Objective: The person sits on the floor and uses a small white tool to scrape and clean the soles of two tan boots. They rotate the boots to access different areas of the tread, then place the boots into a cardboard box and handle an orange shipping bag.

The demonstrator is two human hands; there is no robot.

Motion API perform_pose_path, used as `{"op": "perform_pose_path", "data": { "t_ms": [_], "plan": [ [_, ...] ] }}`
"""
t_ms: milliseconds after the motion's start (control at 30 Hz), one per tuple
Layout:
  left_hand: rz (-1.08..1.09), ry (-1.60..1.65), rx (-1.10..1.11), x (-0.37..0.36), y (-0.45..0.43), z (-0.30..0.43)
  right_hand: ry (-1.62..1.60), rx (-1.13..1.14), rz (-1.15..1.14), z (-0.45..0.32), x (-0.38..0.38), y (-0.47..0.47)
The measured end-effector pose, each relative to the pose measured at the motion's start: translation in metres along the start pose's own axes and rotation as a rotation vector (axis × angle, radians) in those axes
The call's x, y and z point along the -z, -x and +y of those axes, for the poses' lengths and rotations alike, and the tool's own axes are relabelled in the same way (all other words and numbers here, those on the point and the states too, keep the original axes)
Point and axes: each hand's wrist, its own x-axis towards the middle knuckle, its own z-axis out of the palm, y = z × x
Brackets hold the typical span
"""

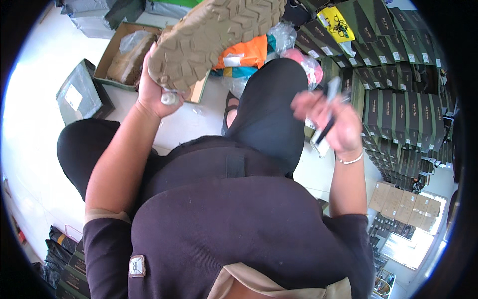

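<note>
A tan boot (186,56) is held up in my left hand (155,89), with its lugged rubber sole facing the camera. A small whitish roll (170,98) sticks out beneath the boot at the same palm. My right hand (332,119), blurred, is raised above my right knee, its fingers around a slim dark tool (325,130) whose kind I cannot tell. A pale strip-like item (320,145) shows below those fingers. Behind my left hand lies an open shoebox (108,48), with another tan boot (129,63) and crumpled clear plastic inside it.
A closed shoebox in grey plastic (80,91) lies on the floor at the left. Orange (244,52) and teal packages lie beyond my right knee. Green and black shoeboxes (403,116) are stacked high on the right, with cardboard cartons (403,205) farther back.
</note>
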Motion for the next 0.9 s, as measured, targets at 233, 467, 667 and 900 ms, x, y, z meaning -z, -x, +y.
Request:
{"op": "perform_pose_path", "data": {
  "t_ms": [233, 467, 667, 900],
  "plan": [
    [-0.209, 0.192, 0.133, 0.012, 0.004, -0.013, 0.175, 0.378, 0.679, -0.003, 0.011, -0.036],
    [-0.378, 0.406, 0.384, -0.002, 0.009, -0.035, 0.068, 0.72, 0.416, -0.04, 0.005, -0.072],
    [-0.509, 0.49, 0.549, -0.02, 0.009, -0.047, 0.12, 0.866, 0.266, -0.052, -0.057, -0.068],
    [-0.483, 0.21, 0.287, -0.027, 0.017, -0.056, 0.26, 0.983, 0.394, -0.055, -0.083, -0.06]
  ]
}}
